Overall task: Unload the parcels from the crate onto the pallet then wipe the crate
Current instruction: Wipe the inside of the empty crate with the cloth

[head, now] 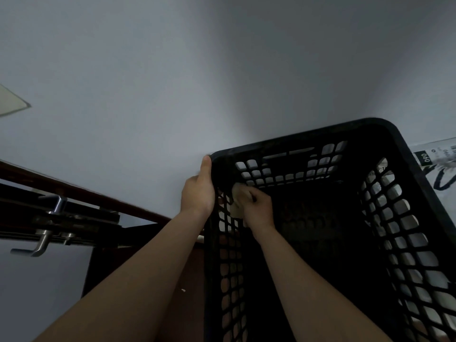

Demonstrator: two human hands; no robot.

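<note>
At the left edge of the frame a metal door handle (42, 243) juts out, well apart from the work. Left of centre, my left hand (197, 193) grips the far-left corner of the black lattice crate (308, 134), thumb lying up along the rim. Just right of it, inside the crate, my right hand (256, 203) curls around a pale cloth (237, 191) pressed to the left inner wall near that corner. The crate's long axis runs from the bottom of the frame up toward the grey wall (222, 70). I see no parcel in its dim interior. I judge the wipe has open room down-frame along that wall. At the right edge a white parcel (439, 164) lies just outside the crate.
</note>
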